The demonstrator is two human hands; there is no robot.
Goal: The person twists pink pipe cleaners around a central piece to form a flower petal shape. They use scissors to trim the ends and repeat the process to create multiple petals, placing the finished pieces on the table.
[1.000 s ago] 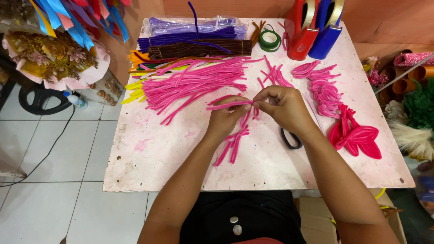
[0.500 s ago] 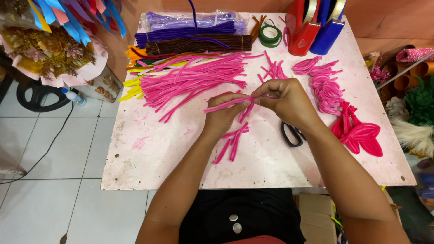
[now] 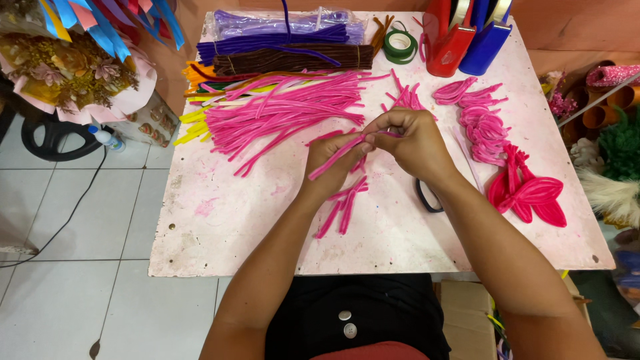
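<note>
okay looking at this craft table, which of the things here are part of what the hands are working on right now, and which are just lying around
In use:
- left hand and right hand, together pinching a pink pipe cleaner
- short pink pieces just below the hands
- pile of long pink pipe cleaners
- looped pink pieces
- pink petal shapes

Lying about:
- purple bundle
- brown bundle
- green tape roll
- red tape dispenser
- blue tape dispenser
- scissors

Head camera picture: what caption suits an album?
Left hand and right hand bend a pink pipe cleaner above a table.
</note>
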